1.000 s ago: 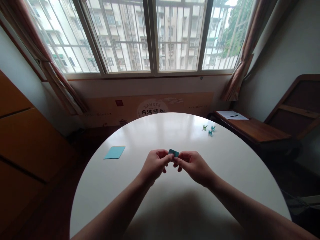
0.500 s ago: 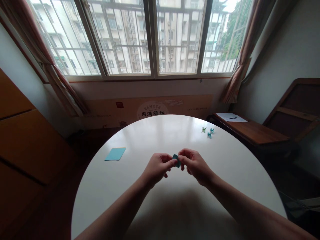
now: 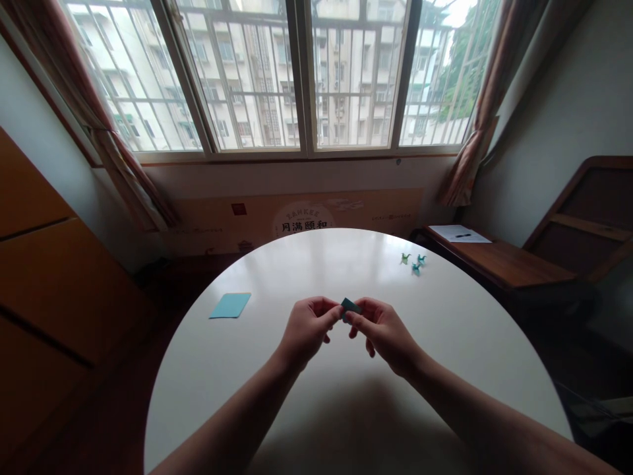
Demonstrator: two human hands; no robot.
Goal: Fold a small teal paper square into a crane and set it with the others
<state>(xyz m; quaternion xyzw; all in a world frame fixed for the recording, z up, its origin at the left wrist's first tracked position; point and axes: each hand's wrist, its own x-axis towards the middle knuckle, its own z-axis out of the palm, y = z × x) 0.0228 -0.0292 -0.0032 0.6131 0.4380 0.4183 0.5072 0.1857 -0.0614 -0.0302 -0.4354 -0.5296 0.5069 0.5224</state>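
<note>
A small folded piece of teal paper is held up over the table between my two hands. The thumb and fingers of my left hand pinch its left edge. My right hand grips it from the right, its thumb across the lower front and the lower fingers curled below. Fingertips cover part of the paper, so its full folded shape is hidden.
On the round white table, a light blue stack of square paper lies at left. Three small folded paper cranes, one green and two blue, stand at the far right. A wooden side table beyond holds a white sheet and a pen.
My right thumb has moved left across the front of the folded paper, and my hands are closer together. The paper has turned and its upper edge now slopes down to the right.
</note>
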